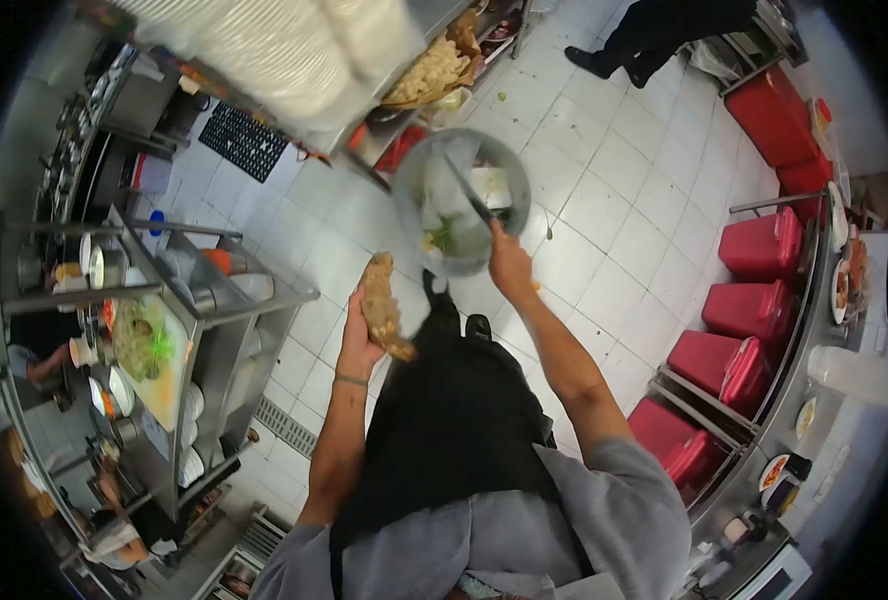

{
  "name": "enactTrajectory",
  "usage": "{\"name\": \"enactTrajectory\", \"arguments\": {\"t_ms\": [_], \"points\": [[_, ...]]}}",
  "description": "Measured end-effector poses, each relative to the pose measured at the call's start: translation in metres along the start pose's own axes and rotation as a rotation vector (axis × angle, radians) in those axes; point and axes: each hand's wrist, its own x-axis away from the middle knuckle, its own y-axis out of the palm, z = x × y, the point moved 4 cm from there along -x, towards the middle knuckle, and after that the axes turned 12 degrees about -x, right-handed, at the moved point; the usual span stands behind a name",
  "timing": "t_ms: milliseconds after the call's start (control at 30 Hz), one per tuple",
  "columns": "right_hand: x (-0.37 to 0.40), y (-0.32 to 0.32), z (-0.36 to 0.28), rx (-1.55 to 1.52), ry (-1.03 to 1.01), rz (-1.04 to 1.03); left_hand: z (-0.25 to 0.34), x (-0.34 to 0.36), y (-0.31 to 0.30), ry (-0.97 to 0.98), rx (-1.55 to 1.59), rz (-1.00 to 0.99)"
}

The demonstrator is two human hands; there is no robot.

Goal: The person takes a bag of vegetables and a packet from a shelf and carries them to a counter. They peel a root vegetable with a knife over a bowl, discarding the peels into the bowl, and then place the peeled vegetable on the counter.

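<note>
My left hand [357, 335] is wrapped round a long, lumpy brown food piece [382, 308], which looks like ginger root, held out over the floor. In my right hand [510, 264] is a knife [467, 185], its blade reaching up and left over a round bin [424, 245]. Green leaves [444, 236] and a white piece [490, 187] lie inside that bin. A gap separates the brown piece from the knife.
Red lidded bins [719, 367] line the right side under a counter. At left stands a metal shelf rack [229, 318]. Stacked white containers [264, 60] are at the top. Another person's dark-clad legs [644, 38] show at upper right; co-workers appear at lower left.
</note>
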Motion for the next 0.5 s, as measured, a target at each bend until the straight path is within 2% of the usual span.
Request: {"name": "enactTrajectory", "arguments": {"t_ms": [133, 233, 267, 333, 367, 467, 500], "points": [[-0.039, 0.069, 0.021, 0.086, 0.207, -0.322, 0.003, -0.018, -0.019, -0.068, -0.040, 0.076], [-0.064, 0.141, 0.053, 0.196, 0.252, -0.628, 0.010, -0.038, -0.032, -0.081, -0.030, 0.093], [-0.075, 0.148, 0.057, 0.257, 0.165, -0.648, 0.011, -0.045, -0.034, -0.081, -0.021, 0.087], [-0.090, 0.145, 0.056, 0.379, 0.003, -0.699, 0.014, -0.053, -0.035, -0.104, -0.010, 0.104], [-0.102, 0.136, 0.058, 0.328, 0.112, -0.710, 0.020, -0.059, -0.033, -0.112, -0.007, 0.105], [-0.106, 0.072, 0.055, 0.318, 0.163, -0.795, 0.023, -0.081, -0.030, -0.143, 0.087, 0.066], [-0.095, 0.028, 0.040, 0.283, 0.133, -0.739, 0.022, -0.090, -0.028, -0.130, 0.124, 0.022]]}}
